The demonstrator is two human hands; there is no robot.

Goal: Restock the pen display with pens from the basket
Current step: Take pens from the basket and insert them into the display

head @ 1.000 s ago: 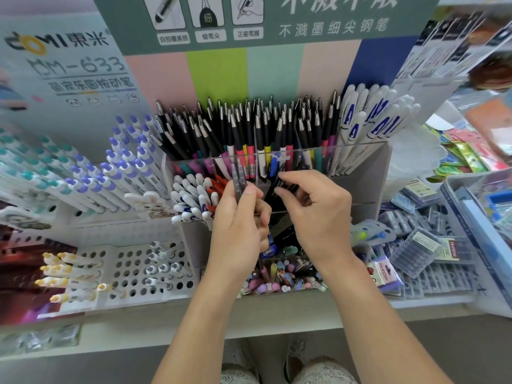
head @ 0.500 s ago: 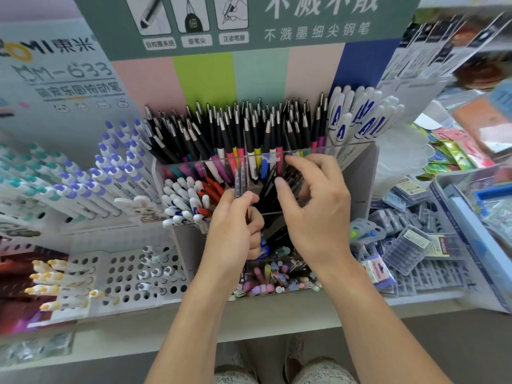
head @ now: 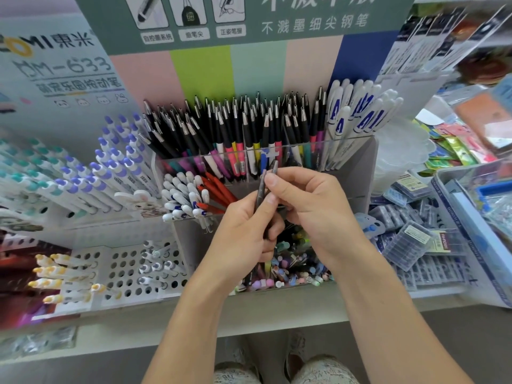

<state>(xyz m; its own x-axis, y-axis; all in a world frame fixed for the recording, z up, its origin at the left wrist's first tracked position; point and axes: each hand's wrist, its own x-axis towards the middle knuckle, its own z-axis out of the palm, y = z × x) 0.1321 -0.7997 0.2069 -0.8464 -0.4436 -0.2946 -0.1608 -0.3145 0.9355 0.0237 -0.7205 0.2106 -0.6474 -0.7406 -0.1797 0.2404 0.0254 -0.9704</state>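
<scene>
Dark pens (head: pixel 261 189): lifted from middle compartment since a second earlier; left hand (head: pixel 243 234) gripped the bundle, right hand (head: pixel 313 206) pinched one, unplaced in acrylic display (head: pixel 360 173).

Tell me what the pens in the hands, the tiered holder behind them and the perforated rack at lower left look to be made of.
Pens: dark grey barrels, probably matte plastic; no gloss shows.
Tiered holder: clear, glossy acrylic or similar plastic; pens show through its front wall.
Perforated rack: white, likely moulded plastic, with evenly spaced round holes.
</scene>
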